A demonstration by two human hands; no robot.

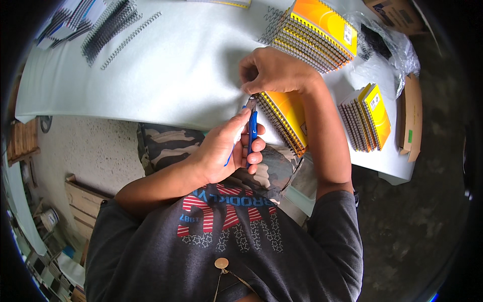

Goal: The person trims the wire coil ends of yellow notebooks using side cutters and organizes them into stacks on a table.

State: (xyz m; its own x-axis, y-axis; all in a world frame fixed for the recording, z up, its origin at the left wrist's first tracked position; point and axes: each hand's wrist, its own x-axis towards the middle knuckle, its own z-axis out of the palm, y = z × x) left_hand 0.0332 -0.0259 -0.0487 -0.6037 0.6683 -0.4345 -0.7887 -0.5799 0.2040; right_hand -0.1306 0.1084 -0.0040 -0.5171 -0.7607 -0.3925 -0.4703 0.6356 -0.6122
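My left hand (216,151) is closed round a pair of blue-handled cutting pliers (253,128). The pliers point away from me, their metal jaws at the far end of the spiral coil (278,123) on a yellow-orange notebook (291,108). That notebook lies on the white table in front of me, coil edge facing left. Reaching over it, my right hand (282,70) has its fingers curled and the thumb and forefinger pinched close to the coil's far end. What sits between those fingertips is hidden. My right wrist and forearm cover part of the notebook's cover.
A tall stack of yellow spiral notebooks (322,35) stands beyond my right hand, with a smaller stack (366,118) to the right. Loose black coils (108,32) and more notebooks (70,20) lie far left. Clear plastic wrap (402,58) and a cardboard box (411,118) are at the right.
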